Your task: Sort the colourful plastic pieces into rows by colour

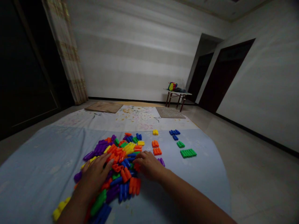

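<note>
A heap of plastic tube-shaped pieces in orange, blue, purple, green and yellow point(129, 148) lies on a light blue cloth. My left hand point(97, 171) rests on the heap's left side, fingers spread and stretched out, with no piece gripped. At the heap's right edge, my right hand point(148, 165) has its fingers bent round an orange plastic piece point(137, 168); its thumb is mostly hidden. Just beyond that hand lies a purple piece point(161, 161). Two orange groups point(157, 151) sit farther back, with a yellow group point(155, 132) behind them.
To the right are a green row point(188, 153), a smaller green group point(180, 144) and blue groups point(174, 132). A brown board point(104, 107) and a greyish board point(170, 112) lie at the cloth's far end. A small table point(178, 92) stands beyond, near the wall.
</note>
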A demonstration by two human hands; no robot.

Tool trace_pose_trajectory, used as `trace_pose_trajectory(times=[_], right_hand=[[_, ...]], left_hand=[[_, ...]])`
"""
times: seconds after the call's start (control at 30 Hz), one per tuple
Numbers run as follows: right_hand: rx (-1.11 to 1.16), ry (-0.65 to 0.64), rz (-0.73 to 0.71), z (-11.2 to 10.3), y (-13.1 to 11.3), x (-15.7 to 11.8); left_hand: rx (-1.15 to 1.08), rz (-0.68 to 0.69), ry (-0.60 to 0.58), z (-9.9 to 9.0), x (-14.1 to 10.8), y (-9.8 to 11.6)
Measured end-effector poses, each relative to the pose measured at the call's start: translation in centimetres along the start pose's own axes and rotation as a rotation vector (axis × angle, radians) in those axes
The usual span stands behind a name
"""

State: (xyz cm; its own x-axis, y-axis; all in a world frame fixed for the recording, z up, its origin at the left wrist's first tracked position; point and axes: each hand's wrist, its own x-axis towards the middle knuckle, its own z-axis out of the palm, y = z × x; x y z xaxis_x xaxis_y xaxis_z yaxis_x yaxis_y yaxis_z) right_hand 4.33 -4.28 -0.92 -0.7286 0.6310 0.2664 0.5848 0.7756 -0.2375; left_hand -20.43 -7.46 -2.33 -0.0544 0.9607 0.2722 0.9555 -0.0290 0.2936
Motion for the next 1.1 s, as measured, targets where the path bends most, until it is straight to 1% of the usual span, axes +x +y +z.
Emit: trace_pose_trajectory(times=[0.17,0.27,0.37,0.43,0.5,0.6,0.67,0.77,0.9,1.1], right_hand=[[0.005,0.046,0.085,-0.9,0.5,-0.9],[0.118,0.145,0.177,-1.8,1.7,-2.0],[0.221,0.306,0.403,-2.8,4.0,-3.6],[0.215,0.378,0.574,-3.3,6.0,-4.7],[0.168,0.389,0.706,-3.5,7.8,-5.6],[0.099,0.356,0.819,-3.1,9.8,-6.4],[0.08,0.34,0.851,-2.5,10.5,-6.7],[0.075,0.325,0.864,-1.7,10.7,-6.9],[0.09,0.314,0.845,-1.4,10.6,-7.1],[0.098,0.326,0.818,-0.9,10.8,-6.9]], left_hand=[[0.001,0.004,-0.006,0.0,-0.1,0.0],[-0.007,-0.001,0.0,0.2,-0.1,0.0],[-0.022,-0.008,0.002,0.3,-0.1,0.0],[-0.026,-0.017,0.002,0.3,-0.1,0.0],[-0.03,-0.009,0.001,0.2,-0.2,0.0],[-0.031,-0.006,-0.006,0.1,-0.2,0.0],[-0.026,-0.019,-0.012,0.1,-0.1,0.0],[-0.019,-0.017,-0.022,0.3,0.0,-0.2],[-0.017,-0.009,-0.02,0.3,0.1,-0.3],[-0.023,0.011,0.009,-0.2,0.0,0.0]])
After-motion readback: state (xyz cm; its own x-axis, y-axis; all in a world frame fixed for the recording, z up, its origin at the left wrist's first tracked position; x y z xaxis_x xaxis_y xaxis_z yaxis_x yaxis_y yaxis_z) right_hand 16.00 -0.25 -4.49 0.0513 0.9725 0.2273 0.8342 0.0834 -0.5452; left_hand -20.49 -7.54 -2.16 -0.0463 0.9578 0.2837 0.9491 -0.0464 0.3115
